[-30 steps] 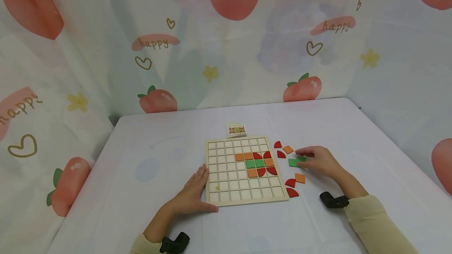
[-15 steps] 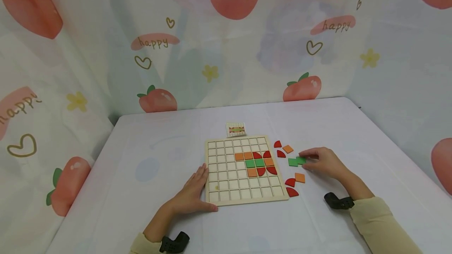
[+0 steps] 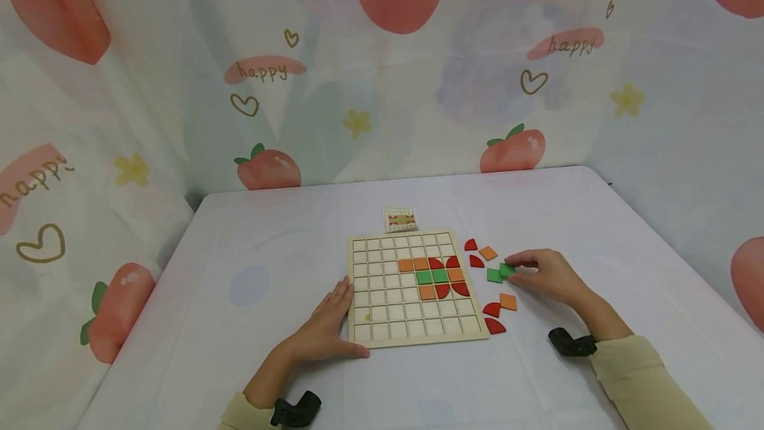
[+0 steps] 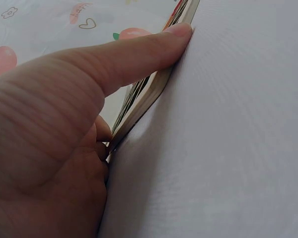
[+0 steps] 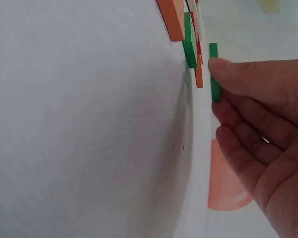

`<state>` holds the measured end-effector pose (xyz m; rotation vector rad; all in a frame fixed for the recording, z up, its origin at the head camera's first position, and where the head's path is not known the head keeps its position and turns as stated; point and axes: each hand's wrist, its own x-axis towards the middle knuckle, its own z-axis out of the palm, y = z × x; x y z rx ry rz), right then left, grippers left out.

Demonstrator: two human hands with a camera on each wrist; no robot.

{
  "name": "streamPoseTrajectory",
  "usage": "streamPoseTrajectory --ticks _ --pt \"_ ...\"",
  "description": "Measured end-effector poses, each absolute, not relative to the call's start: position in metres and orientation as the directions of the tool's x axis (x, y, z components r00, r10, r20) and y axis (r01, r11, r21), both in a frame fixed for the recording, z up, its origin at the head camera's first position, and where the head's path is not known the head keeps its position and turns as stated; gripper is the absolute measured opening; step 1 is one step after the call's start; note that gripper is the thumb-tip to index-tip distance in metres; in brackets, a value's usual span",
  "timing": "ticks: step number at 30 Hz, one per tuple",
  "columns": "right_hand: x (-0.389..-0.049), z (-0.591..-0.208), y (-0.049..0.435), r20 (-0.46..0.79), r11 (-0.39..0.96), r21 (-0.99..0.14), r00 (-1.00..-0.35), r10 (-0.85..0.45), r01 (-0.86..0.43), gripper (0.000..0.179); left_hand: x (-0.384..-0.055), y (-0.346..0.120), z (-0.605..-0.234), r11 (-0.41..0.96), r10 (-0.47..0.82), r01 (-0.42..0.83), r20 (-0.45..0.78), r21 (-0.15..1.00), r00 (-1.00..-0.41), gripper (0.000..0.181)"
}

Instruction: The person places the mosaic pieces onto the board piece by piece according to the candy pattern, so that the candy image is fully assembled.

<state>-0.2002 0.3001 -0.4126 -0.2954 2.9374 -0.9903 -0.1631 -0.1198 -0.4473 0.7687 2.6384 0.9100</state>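
My right hand (image 3: 546,274) pinches a green square tile (image 3: 507,270) between thumb and fingers. In the right wrist view this held tile (image 5: 214,82) is off the table. Another green tile (image 3: 494,275) lies just left of it on the cloth. My left hand (image 3: 325,324) rests against the lower left corner of a wooden grid board (image 3: 394,332), fingers along its left side and thumb along its front edge. The left wrist view shows the straight thumb (image 4: 139,57) touching the board's rim. Orange, green and red tiles fill some cells right of the board's middle.
Right of the board lie red quarter-circle tiles (image 3: 494,326) and orange square tiles (image 3: 508,302). A small pattern card (image 3: 400,219) sits behind the board. The table has a white cloth (image 3: 286,237), with a printed curtain (image 3: 418,85) behind.
My right hand has drawn back slightly to the right, and the green tile in its fingers has come up from beside the other green tile. My left hand stays put.
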Motion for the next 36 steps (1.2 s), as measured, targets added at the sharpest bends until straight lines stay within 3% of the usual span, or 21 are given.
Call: streamPoseTrajectory --ticks 15,24,36 --pt "-0.204 -0.408 0.25 0.122 0.686 -0.668 -0.952 -0.281 -0.288 0.03 -0.163 -0.119 -0.445 0.672 0.55 0.397 -0.063 0.625 -0.833 0.119" --pt "-0.205 -0.409 0.226 0.07 0.651 -0.712 -0.949 -0.306 -0.262 0.027 -0.163 -0.119 -0.445 0.676 0.551 0.396 -0.069 0.622 -0.832 0.119" --pt "-0.201 -0.411 0.198 0.156 0.593 -0.702 -0.898 -0.412 -0.394 0.024 -0.163 -0.119 -0.446 0.672 0.553 0.391 -0.074 0.629 -0.83 0.119"
